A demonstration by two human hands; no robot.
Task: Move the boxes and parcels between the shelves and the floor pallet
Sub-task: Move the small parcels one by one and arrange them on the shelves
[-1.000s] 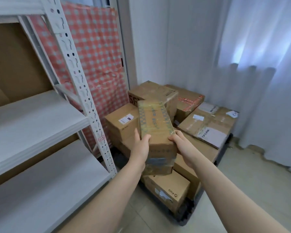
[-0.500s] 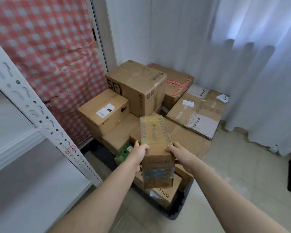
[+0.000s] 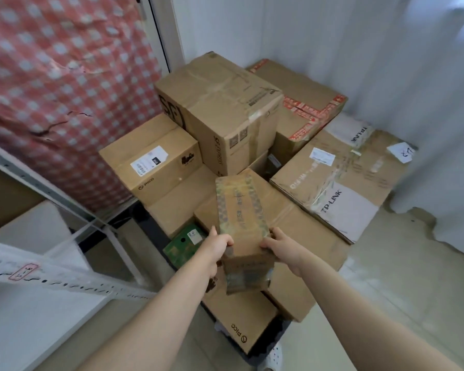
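A narrow taped brown parcel [image 3: 240, 210] hangs over the stack of cartons on the dark floor pallet [image 3: 260, 354]. My left hand [image 3: 217, 246] grips its left side and my right hand [image 3: 281, 246] grips its right side, both near its close end. Below it lie a long flat carton [image 3: 300, 231] and a small PICO carton [image 3: 239, 317]. Further back stand an SF carton [image 3: 220, 111], a labelled PICO carton [image 3: 150, 162] and a TP-LINK carton [image 3: 340, 183]. A green box [image 3: 182, 243] is wedged low on the left.
The white metal shelf [image 3: 24, 311] with its perforated post [image 3: 73, 282] fills the lower left. A red checked cloth [image 3: 65, 84] hangs behind it. White curtains [image 3: 426, 76] close off the right. Bare tiled floor [image 3: 399, 290] lies right of the pallet.
The view has swung away from the shelf and down toward the pallet. The parcel, held in both hands, has come lower and closer over the stacked cartons.
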